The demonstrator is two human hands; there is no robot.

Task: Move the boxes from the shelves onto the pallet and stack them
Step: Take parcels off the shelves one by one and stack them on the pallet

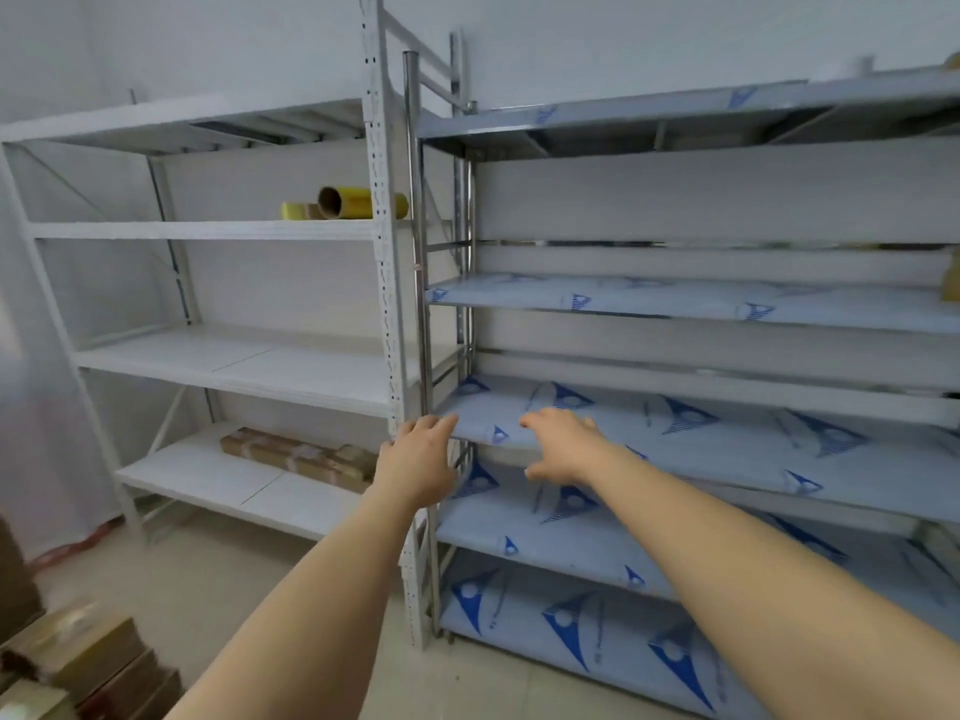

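Down at the far left, by the floor, sits a heap of brown cardboard boxes (78, 662), blurred, already off the racks; whether a pallet lies under them cannot be told. Next comes the white painted metal shelving unit (234, 230). Its upper board carries a few yellow rolls of tape on cardboard cores (358, 202), and its bottom board holds a long, flat brown cardboard box crossed with clear tape (298, 457), lying on its broad face towards the right end.

That box looks like the one left to fetch. Being long and shallow, it will probably be light but awkward, likely to sag or twist if lifted from one end; I would take it with a palm under each short end, clear of the slick tape.

The left hand (418, 459) hovers in front of the upright post, fingers straight and spread, holding nothing. The right hand (563, 446) reaches over the third board of the steel shelving unit wrapped in pale film with blue triangle marks (727, 449), fingers loosely spread and also empty. At that unit's far right edge a sliver of something tan shows, too cropped to name.
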